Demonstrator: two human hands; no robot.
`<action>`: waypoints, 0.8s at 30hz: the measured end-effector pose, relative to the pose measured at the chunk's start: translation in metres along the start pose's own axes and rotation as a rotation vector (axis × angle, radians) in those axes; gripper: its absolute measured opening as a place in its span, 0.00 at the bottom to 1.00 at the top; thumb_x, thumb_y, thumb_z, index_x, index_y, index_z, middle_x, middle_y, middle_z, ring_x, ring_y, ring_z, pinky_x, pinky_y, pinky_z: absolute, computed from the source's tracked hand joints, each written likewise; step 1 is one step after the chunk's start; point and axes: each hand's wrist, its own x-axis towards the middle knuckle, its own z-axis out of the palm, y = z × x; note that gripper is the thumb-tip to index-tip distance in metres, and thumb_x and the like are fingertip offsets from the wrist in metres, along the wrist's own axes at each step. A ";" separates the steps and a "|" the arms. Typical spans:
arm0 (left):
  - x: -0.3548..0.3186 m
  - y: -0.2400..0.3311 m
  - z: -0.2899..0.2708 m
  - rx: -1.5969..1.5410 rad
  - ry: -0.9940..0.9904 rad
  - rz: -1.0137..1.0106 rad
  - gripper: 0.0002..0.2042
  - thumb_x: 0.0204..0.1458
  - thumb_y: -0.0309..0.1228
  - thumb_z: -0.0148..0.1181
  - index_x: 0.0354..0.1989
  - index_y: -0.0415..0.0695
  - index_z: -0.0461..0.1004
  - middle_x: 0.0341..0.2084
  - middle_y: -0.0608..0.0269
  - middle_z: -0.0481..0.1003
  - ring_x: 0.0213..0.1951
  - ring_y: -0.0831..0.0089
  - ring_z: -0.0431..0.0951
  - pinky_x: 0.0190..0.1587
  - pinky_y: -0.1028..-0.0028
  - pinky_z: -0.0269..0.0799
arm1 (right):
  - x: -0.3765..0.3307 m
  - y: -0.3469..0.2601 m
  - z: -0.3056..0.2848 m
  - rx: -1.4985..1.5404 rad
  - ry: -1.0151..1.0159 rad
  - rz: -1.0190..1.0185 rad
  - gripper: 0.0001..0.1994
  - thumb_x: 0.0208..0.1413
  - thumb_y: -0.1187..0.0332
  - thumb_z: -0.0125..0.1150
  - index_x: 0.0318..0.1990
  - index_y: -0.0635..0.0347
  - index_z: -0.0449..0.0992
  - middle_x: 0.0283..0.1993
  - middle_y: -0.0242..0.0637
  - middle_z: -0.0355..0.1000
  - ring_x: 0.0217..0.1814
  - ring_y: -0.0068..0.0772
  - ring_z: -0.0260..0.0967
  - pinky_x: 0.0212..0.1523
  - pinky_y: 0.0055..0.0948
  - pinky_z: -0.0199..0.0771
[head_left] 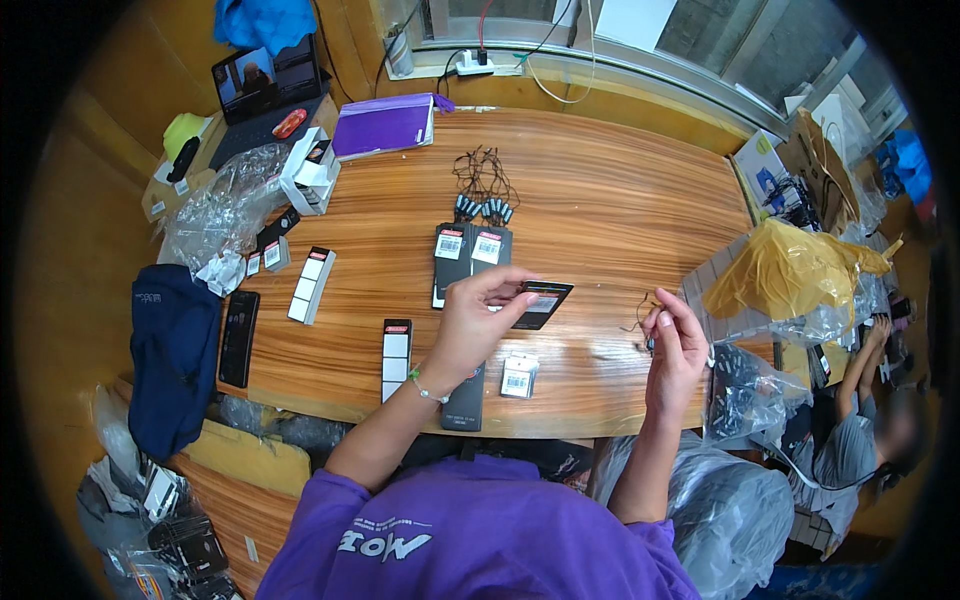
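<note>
My left hand (470, 315) pinches a black hang tag (545, 305) with a white label by its left edge, above the middle of the wooden table. Off to the right, my right hand (674, 350) has its fingers closed on a thin dark tag string (638, 322), which dangles apart from the tag. Beyond my left hand lie two piles of dark hang tags (453, 250), with a tangle of black strings (487, 172) spread from their far ends. Near my left wrist are a strip of white labels (396, 352), a dark tag stack (463, 406) and a small clear-edged pile of white labels (519, 378).
A phone (238, 338), a label stack (312, 285) and a navy pouch (168, 355) lie on the left. Behind are a tablet (262, 85) and a purple folder (385, 127). Yellow plastic (790, 270) and a bag of dark parts (750, 395) crowd the right; another person (855, 430) sits there.
</note>
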 end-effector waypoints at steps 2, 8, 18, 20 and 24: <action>-0.002 0.004 0.003 0.004 0.012 -0.005 0.10 0.47 0.20 0.59 0.39 0.38 0.73 0.30 0.62 0.77 0.33 0.80 0.76 0.37 0.84 0.71 | -0.003 0.004 0.009 -0.011 -0.032 -0.028 0.10 0.54 0.78 0.49 0.44 0.67 0.68 0.27 0.32 0.66 0.31 0.20 0.63 0.35 0.20 0.63; -0.007 0.004 0.009 -0.003 0.014 -0.051 0.08 0.47 0.20 0.59 0.37 0.37 0.73 0.30 0.60 0.77 0.32 0.80 0.77 0.35 0.83 0.72 | -0.016 0.015 0.041 -0.179 -0.127 0.036 0.06 0.51 0.81 0.53 0.37 0.64 0.67 0.23 0.26 0.65 0.23 0.10 0.57 0.23 0.12 0.54; -0.009 0.003 0.017 -0.053 -0.017 -0.073 0.07 0.48 0.21 0.58 0.36 0.34 0.74 0.30 0.59 0.77 0.33 0.76 0.78 0.36 0.79 0.75 | -0.014 0.020 0.061 -0.369 -0.180 -0.063 0.08 0.50 0.81 0.51 0.37 0.64 0.64 0.18 0.27 0.58 0.18 0.12 0.50 0.18 0.16 0.51; -0.011 0.000 0.020 -0.082 -0.022 -0.061 0.07 0.48 0.20 0.57 0.36 0.34 0.74 0.30 0.59 0.77 0.33 0.76 0.78 0.36 0.79 0.75 | -0.014 0.023 0.060 -0.366 -0.184 -0.058 0.08 0.49 0.81 0.51 0.38 0.64 0.64 0.17 0.27 0.58 0.18 0.12 0.50 0.17 0.16 0.51; -0.013 -0.003 0.021 -0.049 -0.016 -0.095 0.07 0.48 0.20 0.57 0.36 0.35 0.74 0.30 0.60 0.77 0.33 0.75 0.78 0.36 0.79 0.75 | -0.013 0.024 0.057 -0.386 -0.207 -0.039 0.09 0.49 0.80 0.52 0.38 0.63 0.63 0.17 0.28 0.58 0.17 0.13 0.51 0.17 0.18 0.52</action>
